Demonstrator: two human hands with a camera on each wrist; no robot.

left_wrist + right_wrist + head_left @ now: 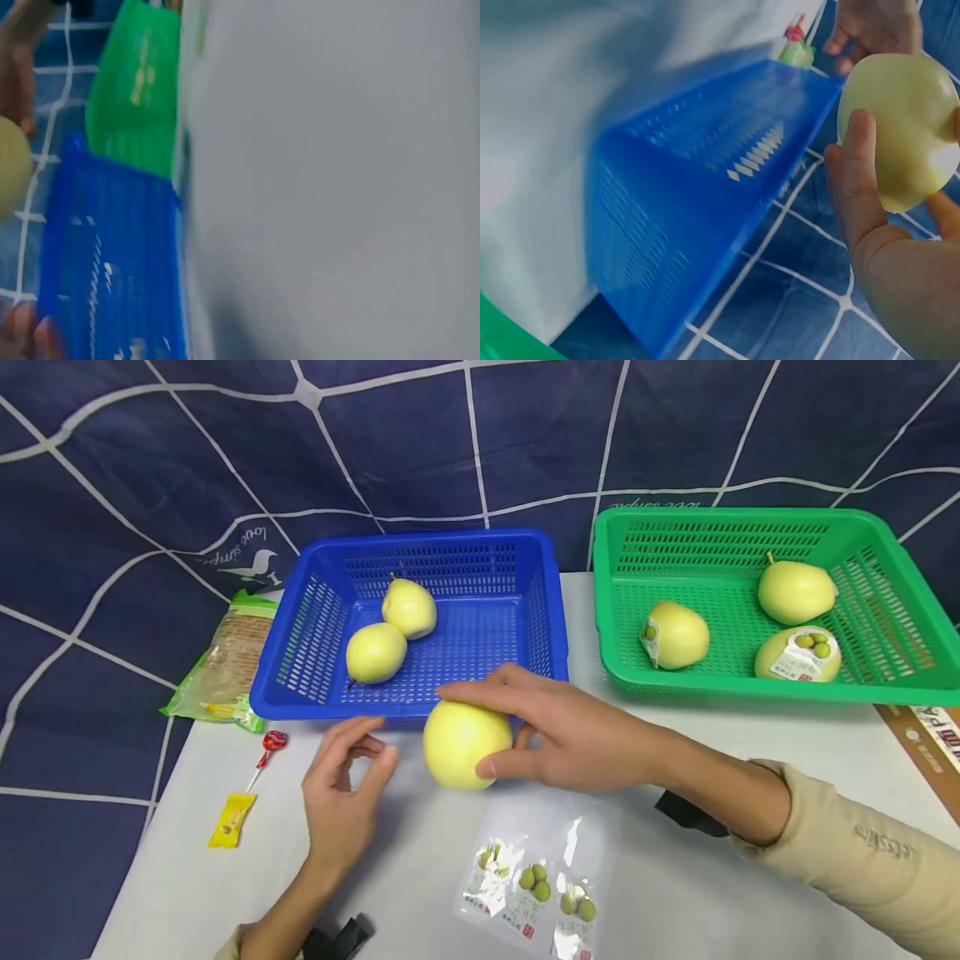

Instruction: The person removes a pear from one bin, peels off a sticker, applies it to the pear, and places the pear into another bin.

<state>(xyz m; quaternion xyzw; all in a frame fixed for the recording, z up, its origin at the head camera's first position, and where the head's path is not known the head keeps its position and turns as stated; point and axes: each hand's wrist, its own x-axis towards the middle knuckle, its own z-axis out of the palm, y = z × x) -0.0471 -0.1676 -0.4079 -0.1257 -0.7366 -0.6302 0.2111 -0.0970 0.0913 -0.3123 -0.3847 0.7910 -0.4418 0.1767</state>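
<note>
My right hand [577,731] grips a yellow pear [463,747] above the white table, in front of the blue basket [405,708]. In the right wrist view its fingers and thumb lie round the pear [901,127]. Just left of the pear is my left hand [341,797], its fingers loosely bent and holding nothing. Two pears, one in front [377,653] and one behind [409,609], lie in the blue basket's left half. A clear sheet of printed fruit stickers [536,868] lies on the table below the held pear.
The green basket [750,689] at right holds three pears, two with stickers showing. On the left lie a bread packet [225,664], a red lollipop [274,742] and a yellow wrapped sweet [232,820]. A dark blue grid-patterned cloth [420,452] hangs behind the baskets.
</note>
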